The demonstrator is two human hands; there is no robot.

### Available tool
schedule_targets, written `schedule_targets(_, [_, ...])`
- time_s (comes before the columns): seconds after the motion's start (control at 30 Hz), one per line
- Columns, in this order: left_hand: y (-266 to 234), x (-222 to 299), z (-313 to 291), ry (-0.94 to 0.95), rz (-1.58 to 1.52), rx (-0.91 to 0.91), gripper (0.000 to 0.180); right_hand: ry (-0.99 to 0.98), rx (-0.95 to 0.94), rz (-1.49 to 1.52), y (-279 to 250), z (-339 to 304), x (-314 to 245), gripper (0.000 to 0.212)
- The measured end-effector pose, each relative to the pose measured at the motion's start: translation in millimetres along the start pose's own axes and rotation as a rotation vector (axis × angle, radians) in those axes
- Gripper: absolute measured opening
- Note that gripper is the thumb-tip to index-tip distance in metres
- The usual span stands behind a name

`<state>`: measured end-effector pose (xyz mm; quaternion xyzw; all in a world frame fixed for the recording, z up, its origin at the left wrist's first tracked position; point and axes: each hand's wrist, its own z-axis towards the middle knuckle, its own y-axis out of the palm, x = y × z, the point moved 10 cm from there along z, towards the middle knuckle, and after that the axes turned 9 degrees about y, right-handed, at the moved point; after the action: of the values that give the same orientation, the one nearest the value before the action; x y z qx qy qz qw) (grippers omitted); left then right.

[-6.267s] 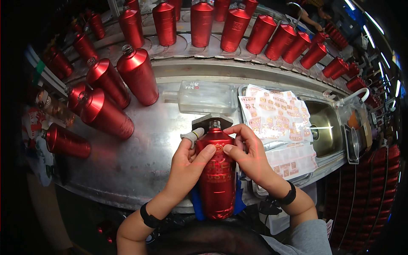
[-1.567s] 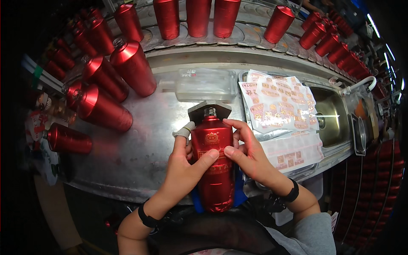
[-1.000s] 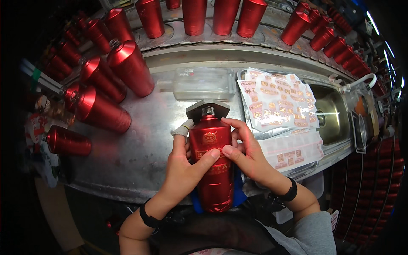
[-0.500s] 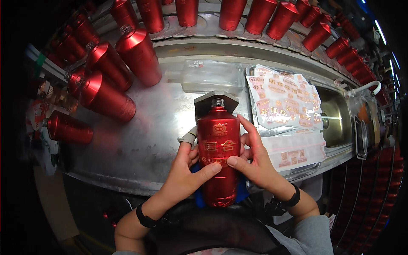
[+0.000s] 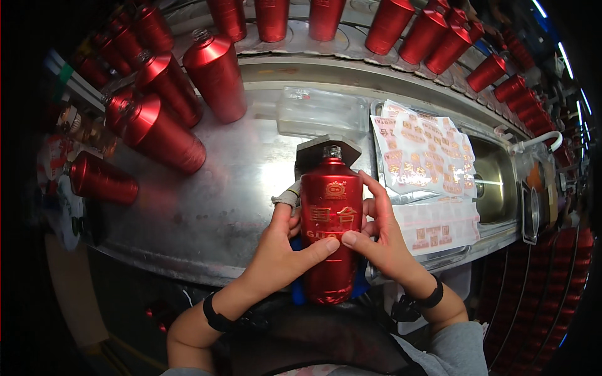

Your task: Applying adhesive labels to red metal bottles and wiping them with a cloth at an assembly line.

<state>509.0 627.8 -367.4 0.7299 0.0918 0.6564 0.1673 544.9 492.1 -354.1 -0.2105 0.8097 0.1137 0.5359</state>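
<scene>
A red metallic bottle (image 5: 331, 276) with gold lettering and a bare glass threaded neck is held between my two hands, its base toward me. My left hand (image 5: 285, 247) closes on its left side, thumb pressed to the front below the lettering, with a pale wrap on one finger. On the other side my right hand (image 5: 379, 241) grips it, thumb also on the front. Behind the neck sits a dark angular block (image 5: 307, 152). Something blue (image 5: 359, 285) shows beneath the bottle, partly hidden.
Several red bottles stand on the metal bench (image 5: 207, 232) at left; one red bottle (image 5: 103, 178) leans at its edge. A clear plastic box (image 5: 323, 113) lies ahead. Printed transfer sheets (image 5: 426, 150) lie on the right, beside a sink (image 5: 495, 178). More bottles line the conveyor (image 5: 301, 47).
The whole view has shifted slightly, so the bench things appear a little farther right. Bottles on the conveyor have changed places. Both hands keep the same hold on the bottle.
</scene>
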Motion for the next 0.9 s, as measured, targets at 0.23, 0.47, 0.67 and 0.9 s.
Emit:
schedule_targets(0.23, [-3.0, -5.7, -0.4, -0.061, -0.061, 0.022, 0.091, -0.034, 0.003, 0.046, -4.4, 1.4, -0.9, 0.088])
schedule_targets(0.47, [-12.1, 3.7, 13.7, 0.05, -0.103, 0.133, 0.087, -0.059, 0.117, -0.102, -8.7, 5.7, -11.2, 0.075])
schedule_targets(0.67, [-10.2, 5.6, 14.2, 0.053, -0.11, 0.185, 0.082, -0.118, 0.15, -0.089, -5.4, 6.2, -20.2, 0.067])
schedule_targets(0.9, [-9.7, 4.3, 14.8, 0.013, -0.212, 0.176, 0.077, -0.065, 0.144, -0.036, -8.2, 9.9, -19.6, 0.062])
